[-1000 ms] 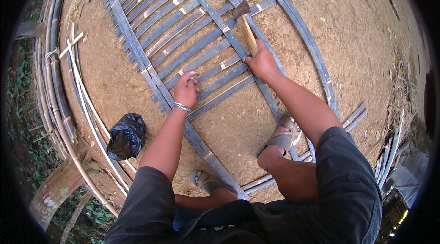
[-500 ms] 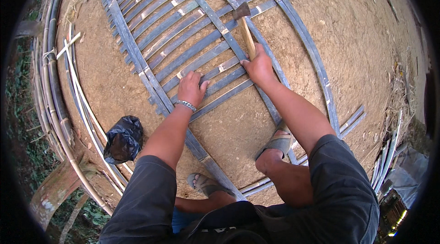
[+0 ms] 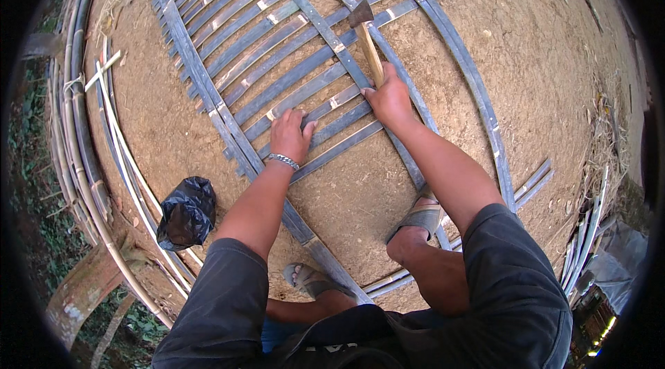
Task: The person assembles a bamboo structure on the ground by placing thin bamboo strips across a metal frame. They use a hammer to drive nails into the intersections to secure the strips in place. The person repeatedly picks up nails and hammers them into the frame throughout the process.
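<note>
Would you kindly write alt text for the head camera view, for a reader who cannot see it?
Seen from above, a crouching person presses the left hand flat on a lattice of grey bamboo slats laid on bare earth, while the right hand grips the wooden handle of a hatchet resting on the slats. A crumpled black plastic bag lies at the left.

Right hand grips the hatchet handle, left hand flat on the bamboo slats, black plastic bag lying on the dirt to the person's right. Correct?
Not quite. In the head view the black plastic bag lies to the person's left. The rest holds: the right hand grips the hatchet handle, and the left hand is flat on the bamboo slats.
</note>
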A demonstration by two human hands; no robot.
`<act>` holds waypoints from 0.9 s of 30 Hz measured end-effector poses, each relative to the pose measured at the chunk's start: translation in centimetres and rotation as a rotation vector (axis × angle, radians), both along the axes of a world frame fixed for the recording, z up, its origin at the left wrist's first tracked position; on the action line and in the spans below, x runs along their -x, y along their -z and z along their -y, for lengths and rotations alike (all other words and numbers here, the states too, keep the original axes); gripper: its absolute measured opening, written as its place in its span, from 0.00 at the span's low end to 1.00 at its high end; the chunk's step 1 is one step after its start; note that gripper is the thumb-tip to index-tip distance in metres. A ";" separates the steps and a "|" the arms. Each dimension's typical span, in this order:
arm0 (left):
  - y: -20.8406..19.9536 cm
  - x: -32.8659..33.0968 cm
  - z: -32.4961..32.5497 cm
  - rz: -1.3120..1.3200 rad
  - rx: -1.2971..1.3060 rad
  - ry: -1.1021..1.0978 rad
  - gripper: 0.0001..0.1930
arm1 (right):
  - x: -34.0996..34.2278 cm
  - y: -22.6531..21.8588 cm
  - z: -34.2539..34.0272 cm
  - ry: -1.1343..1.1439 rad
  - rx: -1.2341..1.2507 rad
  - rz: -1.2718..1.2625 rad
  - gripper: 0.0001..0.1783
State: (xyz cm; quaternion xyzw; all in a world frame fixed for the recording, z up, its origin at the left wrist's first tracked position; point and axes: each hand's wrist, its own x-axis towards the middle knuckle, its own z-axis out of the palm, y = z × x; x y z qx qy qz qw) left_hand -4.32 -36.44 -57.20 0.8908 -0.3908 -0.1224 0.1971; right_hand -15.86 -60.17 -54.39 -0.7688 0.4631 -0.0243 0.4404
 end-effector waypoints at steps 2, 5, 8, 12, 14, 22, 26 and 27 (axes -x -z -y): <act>0.0 0.0 0.1 -0.001 0.013 -0.006 0.15 | 0.0 -0.2 0.0 -0.006 0.009 -0.004 0.35; -0.1 0.1 0.2 -0.009 0.017 -0.014 0.15 | 0.0 -0.2 0.0 0.004 -0.005 0.010 0.35; -0.2 0.1 0.3 -0.008 0.005 -0.020 0.15 | -0.1 -0.2 0.2 0.000 -0.029 -0.005 0.36; -0.2 0.1 0.3 -0.023 -0.014 -0.036 0.16 | 0.0 -0.3 0.3 -0.010 -0.049 -0.003 0.36; -0.5 0.1 0.4 -0.036 -0.034 -0.036 0.17 | 0.3 -0.3 0.3 0.005 -0.043 0.035 0.36; 0.8 0.2 -2.2 -0.291 0.282 -0.216 0.22 | 3.3 -0.9 -0.9 0.099 -0.114 0.108 0.34; -2.0 0.9 -2.2 -0.554 0.260 -0.238 0.23 | 7.2 -0.2 0.5 0.060 -0.096 0.090 0.33; -2.2 0.9 -2.3 -0.570 0.259 -0.231 0.22 | 7.7 0.3 0.6 0.045 -0.083 0.082 0.33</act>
